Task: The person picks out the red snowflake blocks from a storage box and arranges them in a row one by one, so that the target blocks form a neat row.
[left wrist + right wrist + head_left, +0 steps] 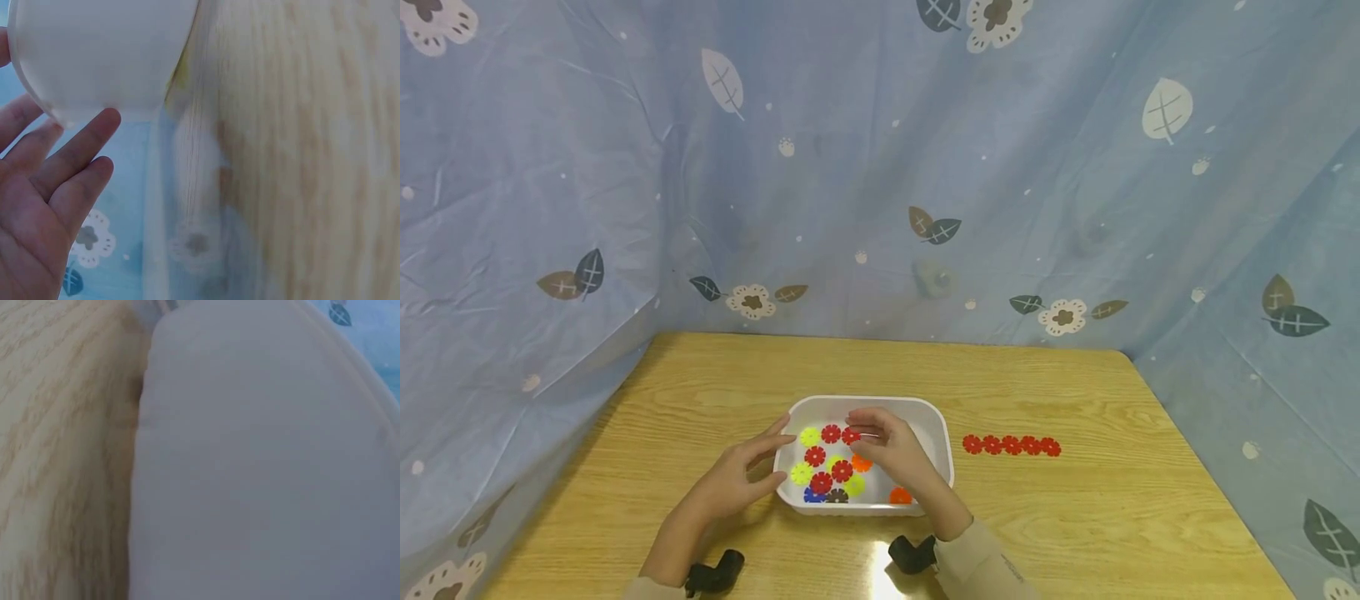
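Note:
A white plastic tray (936,450) holds several flower-shaped discs in red, yellow, orange, blue and dark brown. My left hand (733,475) is at its left end, thumb and fingers spread along the rim. In the left wrist view, the straight fingers of the left hand (53,169) lie against the tray's outer wall (100,56). My right hand (895,450) reaches over the tray from the right, fingers and thumb loosely apart beside a red disc (850,436). The right wrist view is filled by the tray's side wall (250,456), and the hand is hidden there.
On the wooden table (1075,533), right of the tray, lies a straight row of several red discs (1011,445). A patterned blue cloth (850,167) hangs behind the table and along both sides. Black wrist devices (912,553) sit below both hands.

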Demonstrator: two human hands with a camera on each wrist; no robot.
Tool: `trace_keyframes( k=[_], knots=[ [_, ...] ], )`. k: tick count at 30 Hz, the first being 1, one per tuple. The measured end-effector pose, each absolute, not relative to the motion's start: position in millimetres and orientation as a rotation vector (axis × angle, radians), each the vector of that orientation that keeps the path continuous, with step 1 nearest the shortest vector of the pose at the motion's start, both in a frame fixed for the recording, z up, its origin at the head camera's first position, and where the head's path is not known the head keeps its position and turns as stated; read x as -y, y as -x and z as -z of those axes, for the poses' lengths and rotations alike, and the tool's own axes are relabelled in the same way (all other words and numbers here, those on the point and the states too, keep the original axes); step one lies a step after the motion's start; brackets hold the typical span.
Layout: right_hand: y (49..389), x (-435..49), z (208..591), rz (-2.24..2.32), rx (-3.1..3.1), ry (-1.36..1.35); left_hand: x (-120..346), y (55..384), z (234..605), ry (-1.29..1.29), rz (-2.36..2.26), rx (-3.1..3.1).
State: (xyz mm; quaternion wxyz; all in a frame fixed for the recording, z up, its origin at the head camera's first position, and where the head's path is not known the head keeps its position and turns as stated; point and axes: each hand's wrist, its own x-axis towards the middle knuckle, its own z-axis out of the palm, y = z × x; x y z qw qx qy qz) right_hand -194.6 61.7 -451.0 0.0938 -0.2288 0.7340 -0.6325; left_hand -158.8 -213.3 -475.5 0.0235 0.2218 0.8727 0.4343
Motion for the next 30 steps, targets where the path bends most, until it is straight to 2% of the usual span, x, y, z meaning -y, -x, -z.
trace_keyframes(
  k=[7,14,30],
  knots=[
    [200.5,-52.1,453.5,1.735,-2.225,0.680,212.9,159.0,477.3,-0.730,-1.329,-2.735],
    [201.6,-43.7,438.2,1.586,-2.270,0.632,212.1,158.5,476.3,-0.739,-1.361,-2.706],
    [208.0,-37.7,462.8,1.272,-2.434,0.593,211.8,157.4,474.4,-0.734,-1.362,-2.698]
  ],
)
